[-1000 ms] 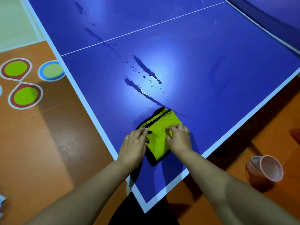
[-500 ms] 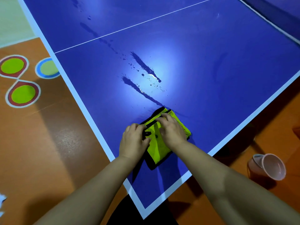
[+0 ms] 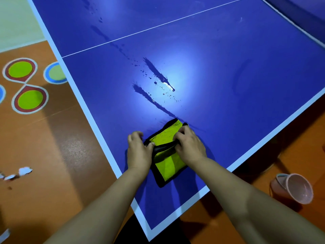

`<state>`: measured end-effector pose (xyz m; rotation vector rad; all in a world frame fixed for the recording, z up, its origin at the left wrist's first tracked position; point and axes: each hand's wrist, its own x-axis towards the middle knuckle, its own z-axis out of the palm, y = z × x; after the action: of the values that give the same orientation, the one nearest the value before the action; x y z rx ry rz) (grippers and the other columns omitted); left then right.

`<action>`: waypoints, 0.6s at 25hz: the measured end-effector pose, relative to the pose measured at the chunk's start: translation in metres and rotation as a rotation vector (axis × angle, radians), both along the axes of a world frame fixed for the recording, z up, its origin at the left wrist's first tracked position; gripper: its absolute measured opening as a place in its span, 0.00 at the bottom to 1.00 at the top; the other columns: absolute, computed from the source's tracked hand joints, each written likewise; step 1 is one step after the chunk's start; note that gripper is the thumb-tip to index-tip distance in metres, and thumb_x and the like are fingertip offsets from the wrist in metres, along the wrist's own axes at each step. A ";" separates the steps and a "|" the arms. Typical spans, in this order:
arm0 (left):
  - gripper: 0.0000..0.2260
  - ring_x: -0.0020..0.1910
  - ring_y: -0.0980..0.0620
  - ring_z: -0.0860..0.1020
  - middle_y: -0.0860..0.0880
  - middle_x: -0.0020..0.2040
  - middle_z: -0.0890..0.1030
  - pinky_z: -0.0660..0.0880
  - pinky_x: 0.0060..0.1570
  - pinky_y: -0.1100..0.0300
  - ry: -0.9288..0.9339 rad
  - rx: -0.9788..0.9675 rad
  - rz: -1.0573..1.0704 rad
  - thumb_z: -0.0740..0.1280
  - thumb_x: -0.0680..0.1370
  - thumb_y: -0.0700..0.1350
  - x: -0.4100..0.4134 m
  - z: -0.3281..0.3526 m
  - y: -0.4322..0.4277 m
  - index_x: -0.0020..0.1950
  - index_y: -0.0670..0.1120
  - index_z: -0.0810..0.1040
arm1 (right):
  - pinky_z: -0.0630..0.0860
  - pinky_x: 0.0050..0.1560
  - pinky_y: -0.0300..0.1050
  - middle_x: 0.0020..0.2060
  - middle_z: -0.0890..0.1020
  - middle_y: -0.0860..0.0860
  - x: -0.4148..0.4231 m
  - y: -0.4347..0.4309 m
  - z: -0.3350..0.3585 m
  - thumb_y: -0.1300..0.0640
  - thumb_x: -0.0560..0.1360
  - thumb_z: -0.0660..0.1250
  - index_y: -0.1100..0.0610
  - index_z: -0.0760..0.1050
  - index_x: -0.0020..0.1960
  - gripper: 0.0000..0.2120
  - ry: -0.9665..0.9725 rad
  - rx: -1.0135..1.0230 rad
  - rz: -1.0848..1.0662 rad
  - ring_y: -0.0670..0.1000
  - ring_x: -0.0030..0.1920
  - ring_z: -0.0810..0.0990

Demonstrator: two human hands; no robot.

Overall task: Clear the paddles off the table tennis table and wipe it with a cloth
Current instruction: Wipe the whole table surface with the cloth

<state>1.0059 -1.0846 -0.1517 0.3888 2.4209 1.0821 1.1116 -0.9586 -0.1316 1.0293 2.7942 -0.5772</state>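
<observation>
A yellow-green cloth (image 3: 167,166) with black edging lies folded on the blue table tennis table (image 3: 228,71), near its close corner. My left hand (image 3: 139,152) pinches the cloth's left side at a black fold. My right hand (image 3: 190,147) grips the same fold from the right, fingers curled over the upper flap. Two dark wet streaks (image 3: 156,73) with droplets run across the table just beyond the cloth. No paddles are in view.
A pink plastic cup (image 3: 293,190) lies on its side on the orange floor at the right. Round green and blue floor markings (image 3: 29,99) sit left of the table. White scraps (image 3: 24,170) lie on the floor at the left edge.
Both hands have shifted forward on the cloth and gathered its middle into a raised black fold. My right hand moved from the cloth's near part to its upper flap.
</observation>
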 end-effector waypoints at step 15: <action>0.14 0.54 0.44 0.74 0.45 0.57 0.73 0.70 0.49 0.52 0.141 -0.130 0.076 0.63 0.78 0.47 -0.008 0.006 -0.031 0.62 0.43 0.72 | 0.32 0.72 0.63 0.75 0.39 0.65 -0.030 -0.040 -0.038 0.30 0.75 0.46 0.66 0.36 0.76 0.48 -0.256 0.020 -0.244 0.65 0.74 0.33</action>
<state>0.9979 -1.1160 -0.1457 0.3425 2.6332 0.9506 1.0815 -0.9990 -0.1700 1.3549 2.4765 -0.4074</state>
